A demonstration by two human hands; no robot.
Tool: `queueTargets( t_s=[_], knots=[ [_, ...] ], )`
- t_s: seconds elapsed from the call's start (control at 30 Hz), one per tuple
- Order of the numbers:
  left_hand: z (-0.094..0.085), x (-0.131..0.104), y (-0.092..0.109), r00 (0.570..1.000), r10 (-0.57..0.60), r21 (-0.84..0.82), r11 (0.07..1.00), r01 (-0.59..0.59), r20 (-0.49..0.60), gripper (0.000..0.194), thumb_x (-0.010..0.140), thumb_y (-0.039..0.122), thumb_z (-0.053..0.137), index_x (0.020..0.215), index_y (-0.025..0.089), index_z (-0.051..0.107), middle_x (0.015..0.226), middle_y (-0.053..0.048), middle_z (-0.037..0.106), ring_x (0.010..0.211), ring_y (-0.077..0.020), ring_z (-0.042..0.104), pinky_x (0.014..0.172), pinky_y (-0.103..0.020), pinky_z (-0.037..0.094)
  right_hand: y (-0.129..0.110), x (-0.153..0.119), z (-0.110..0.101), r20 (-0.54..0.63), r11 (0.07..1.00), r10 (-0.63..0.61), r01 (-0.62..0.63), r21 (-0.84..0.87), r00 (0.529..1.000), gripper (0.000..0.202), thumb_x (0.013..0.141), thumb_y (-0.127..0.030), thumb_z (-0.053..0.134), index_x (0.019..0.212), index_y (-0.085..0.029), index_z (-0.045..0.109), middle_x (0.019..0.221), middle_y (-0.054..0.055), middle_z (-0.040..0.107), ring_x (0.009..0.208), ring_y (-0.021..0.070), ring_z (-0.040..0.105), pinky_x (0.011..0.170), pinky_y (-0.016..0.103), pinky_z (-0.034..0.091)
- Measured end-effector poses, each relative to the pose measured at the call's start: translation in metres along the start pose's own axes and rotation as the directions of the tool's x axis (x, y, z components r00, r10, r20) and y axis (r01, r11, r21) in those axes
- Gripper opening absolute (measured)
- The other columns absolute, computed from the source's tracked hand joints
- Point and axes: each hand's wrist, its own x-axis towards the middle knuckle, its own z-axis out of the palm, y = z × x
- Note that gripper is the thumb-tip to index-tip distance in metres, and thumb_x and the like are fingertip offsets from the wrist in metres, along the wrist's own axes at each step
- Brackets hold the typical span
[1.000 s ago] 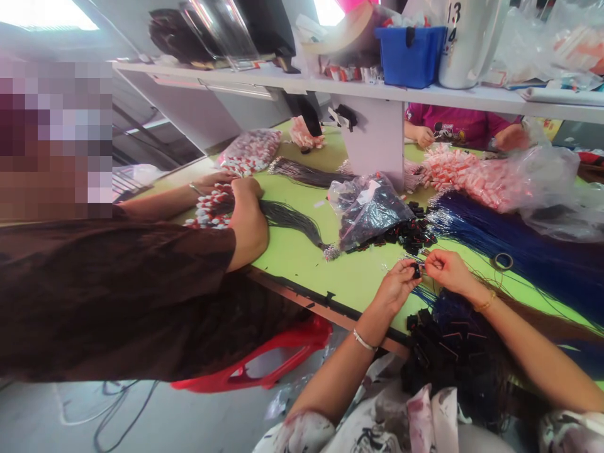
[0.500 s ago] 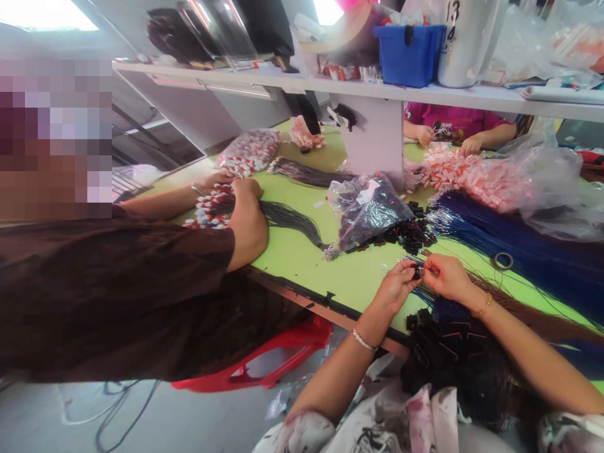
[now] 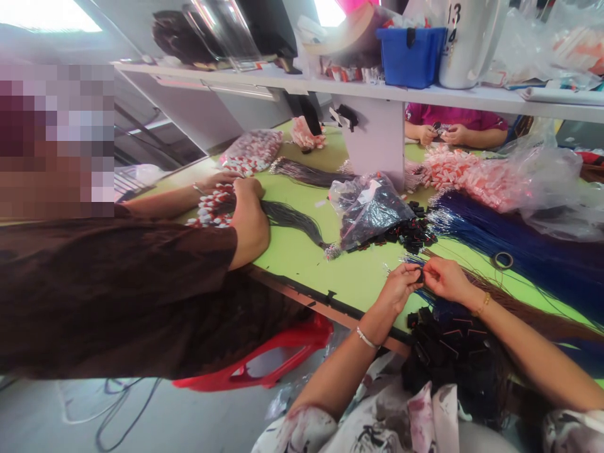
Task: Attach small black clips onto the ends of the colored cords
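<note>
Closer together than before: a co-worker's hands (image 3: 455,134), far right. Near right, the left hand (image 3: 400,288) grips a small black block (image 3: 419,275); the right hand (image 3: 446,278) pinches narrowly beside it, contents indistinct, near slender blue wires (image 3: 500,236).

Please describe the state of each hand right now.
Left hand: closed, pinching a small black connector.
Right hand: fingers closed beside it; what they hold cannot be told.

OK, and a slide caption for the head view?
Left hand and right hand meet at a small black piece over a green table near blue wires.
</note>
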Motion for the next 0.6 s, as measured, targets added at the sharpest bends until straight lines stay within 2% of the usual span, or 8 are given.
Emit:
queueTargets(
  t_s=[0.13,0.33,0.43,0.47,0.53,0.6],
  knots=[
    [0.001,0.001,0.0,1.0,-0.004,-0.023,1.0,0.004,-0.007,0.021,0.06,0.014,0.075,0.076,0.013,0.061,0.069,-0.001,0.06,0.063,-0.0102,0.058,0.065,-0.025,0.049,-0.002,0.002,-0.003,0.026,0.991,0.11,-0.111,0.074,0.994,0.008,0.077,-0.016,0.051,0.07,-0.017,0.055,0.063,0.0,0.056,0.054,0.0107,0.045,0.053,0.022,0.03],
    [0.002,0.001,0.0,1.0,0.014,0.034,0.999,-0.013,-0.024,0.024,0.058,0.016,0.075,0.076,0.013,0.06,0.067,-0.001,0.061,0.063,-0.0118,0.059,0.068,-0.028,0.049,-0.005,0.001,0.003,0.031,0.987,0.148,-0.15,0.054,0.988,0.009,0.075,-0.015,0.052,0.066,-0.017,0.054,0.06,0.0,0.055,0.052,0.0106,0.044,0.052,0.022,0.028],
    [0.007,-0.006,0.003,0.999,0.032,0.111,0.993,-0.027,-0.043,0.023,0.06,0.017,0.074,0.078,0.014,0.06,0.068,-0.001,0.061,0.063,-0.0115,0.058,0.066,-0.028,0.049,0.0,0.002,-0.005,0.089,0.972,0.151,-0.164,0.168,0.984,0.011,0.078,-0.02,0.051,0.069,-0.017,0.056,0.061,0.0,0.056,0.054,0.0106,0.045,0.053,0.022,0.03],
    [0.01,-0.011,0.005,0.995,0.08,0.158,0.985,-0.071,-0.055,0.022,0.062,0.018,0.073,0.079,0.014,0.06,0.069,-0.001,0.06,0.063,-0.0115,0.058,0.065,-0.027,0.048,0.003,0.003,-0.011,0.103,0.955,0.166,-0.186,0.23,0.981,0.014,0.08,-0.023,0.049,0.071,-0.017,0.057,0.062,0.0,0.057,0.055,0.0106,0.046,0.053,0.022,0.032],
    [0.021,-0.027,0.006,0.967,0.253,0.296,0.927,-0.232,-0.035,0.019,0.068,0.021,0.069,0.083,0.016,0.06,0.072,-0.002,0.061,0.066,-0.0123,0.058,0.065,-0.027,0.048,0.01,0.009,-0.025,0.128,0.91,0.216,-0.247,0.334,0.968,0.021,0.085,-0.029,0.044,0.074,-0.016,0.059,0.065,0.0,0.058,0.057,0.0109,0.047,0.054,0.021,0.034],
    [0.036,-0.047,0.004,0.897,0.423,0.468,0.771,-0.431,0.129,0.017,0.075,0.023,0.063,0.091,0.018,0.062,0.083,-0.004,0.065,0.076,-0.0149,0.06,0.072,-0.029,0.048,0.014,0.016,-0.036,0.181,0.9,0.247,-0.295,0.322,0.952,0.023,0.083,-0.031,0.046,0.073,-0.016,0.06,0.064,0.0,0.059,0.057,0.0112,0.048,0.053,0.021,0.035]
  ],
)
